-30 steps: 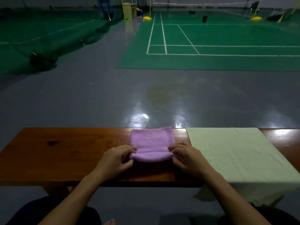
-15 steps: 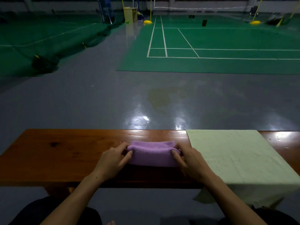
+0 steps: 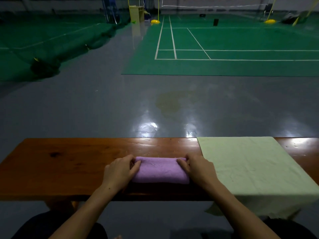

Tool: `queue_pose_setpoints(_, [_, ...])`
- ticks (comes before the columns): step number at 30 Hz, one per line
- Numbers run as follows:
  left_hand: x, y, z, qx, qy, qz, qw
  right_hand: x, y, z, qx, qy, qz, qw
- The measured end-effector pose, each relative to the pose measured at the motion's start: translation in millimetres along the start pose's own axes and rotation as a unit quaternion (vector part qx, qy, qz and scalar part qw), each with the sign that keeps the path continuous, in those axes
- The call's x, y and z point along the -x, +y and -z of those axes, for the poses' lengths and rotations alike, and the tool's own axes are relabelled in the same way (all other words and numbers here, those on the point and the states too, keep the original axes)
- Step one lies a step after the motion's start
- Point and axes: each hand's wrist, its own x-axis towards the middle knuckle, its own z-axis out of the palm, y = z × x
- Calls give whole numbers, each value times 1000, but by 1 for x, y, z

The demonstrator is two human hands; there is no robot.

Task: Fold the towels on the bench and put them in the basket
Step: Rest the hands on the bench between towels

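Folded purple towel (image 3: 160,172) at lower centre of the frame, flat on the wooden table (image 3: 69,163), a compact thick rectangle. Pinched at its left end by the left hand (image 3: 119,171), grip narrow, thumb and fingers curled onto the cloth; likewise at its right end by the right hand (image 3: 198,169). Just right, spread pale green towel (image 3: 250,166), draped over the near edge.

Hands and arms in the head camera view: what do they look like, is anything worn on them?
Both are bare. The left hand and right hand show no gloves, rings or watch, and both forearms are uncovered right down to the bottom edge of the picture, with no sleeve in sight. Fingernails look short. Dark clothing covers the knees below the bench.
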Motion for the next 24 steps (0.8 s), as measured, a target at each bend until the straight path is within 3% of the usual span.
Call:
queue_pose_setpoints(3, [-1,-6,-2,-33,0,27,999,1,2,0,47,32,-18,998])
queue_pose_setpoints(5, [0,-6,0,-45,40,16,998,5,-1,1,83,46,-35,995])
queue_pose_setpoints(8, [3,6,2,-30,133,-102,985,11,-13,2,131,132,-15,982])
queue_pose_setpoints(11, [10,20,-7,-38,100,-208,972,20,-29,-11,145,189,130,963])
queue_pose_setpoints(14, [18,29,-25,-42,72,-205,975,37,-45,-30,128,125,220,959])
queue_pose_setpoints(17, [19,29,-31,-47,53,-173,982,40,-43,-41,113,56,208,970])
queue_pose_setpoints(24, [20,27,-40,-51,-8,-107,993,18,-24,-34,83,-1,196,977])
